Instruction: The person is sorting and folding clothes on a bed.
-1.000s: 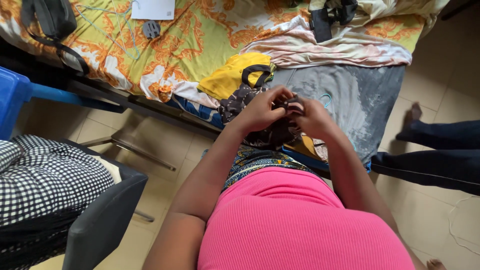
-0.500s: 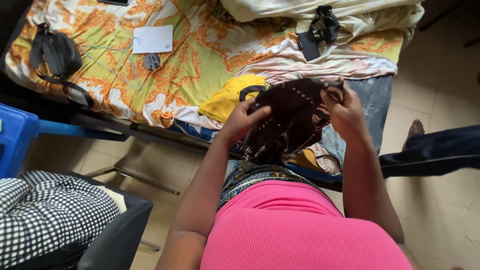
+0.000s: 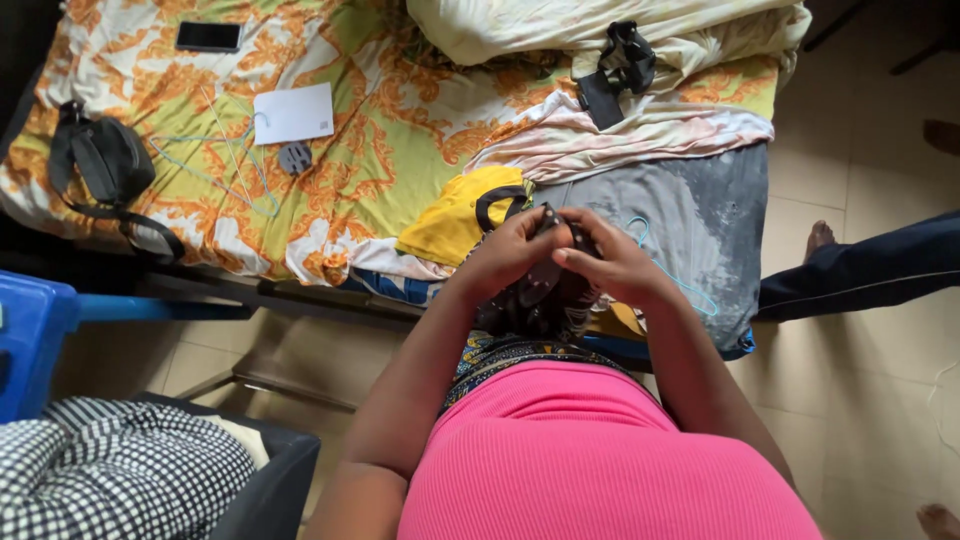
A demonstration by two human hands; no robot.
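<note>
My left hand (image 3: 508,255) and my right hand (image 3: 608,262) meet at the bed's near edge, both gripping a dark brown patterned cloth (image 3: 540,295) that hangs folded below them. Just beyond my hands lies a yellow garment with a black collar (image 3: 455,215). A grey garment (image 3: 690,215) with a light blue hanger (image 3: 665,268) is spread to the right of my hands.
On the orange-and-yellow bedsheet (image 3: 400,110) lie a black bag (image 3: 100,160), a phone (image 3: 208,36), a white card (image 3: 293,112), a wire hanger (image 3: 225,165) and a black strap (image 3: 615,65). Another person's leg (image 3: 870,270) reaches in at right. A blue bin (image 3: 30,335) and checked cloth (image 3: 110,480) sit at left.
Half a second ago my hands held the brown cloth spread wide apart. They have come together, folding the cloth between them. The view shifted up the bed.
</note>
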